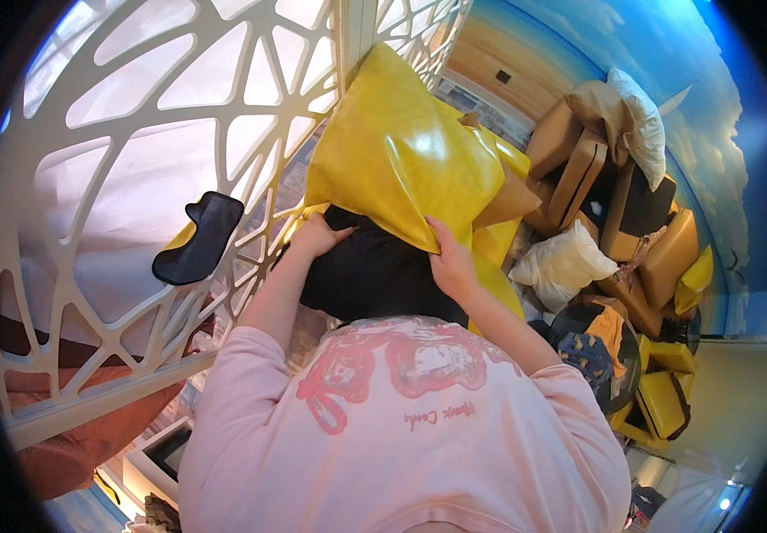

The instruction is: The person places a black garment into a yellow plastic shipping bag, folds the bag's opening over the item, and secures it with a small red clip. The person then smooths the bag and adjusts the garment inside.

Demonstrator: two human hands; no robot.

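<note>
A shiny yellow faux-leather cushion [410,146] lies before me, one corner towards the top of the view. My right hand [453,260] pinches its near edge on the right, the thumb on top. Black cloth [370,276] spreads below the cushion, between my arms; whether it is part of the cushion or clothing, I cannot tell. By the cushion's near left corner, my left hand [318,236] grasps the top of this cloth, its thumb over it. The fingertips of both hands are partly hidden. More yellow material [493,273] hangs under the cushion on the right.
A white cut-out lattice partition [223,110] stands close on my left, with a black-and-yellow padded piece [200,240] against it. To the right are piled tan sofa cushions [580,176], a white pillow [566,263], a round dark table [630,380] with cloths, and yellow seating [663,403].
</note>
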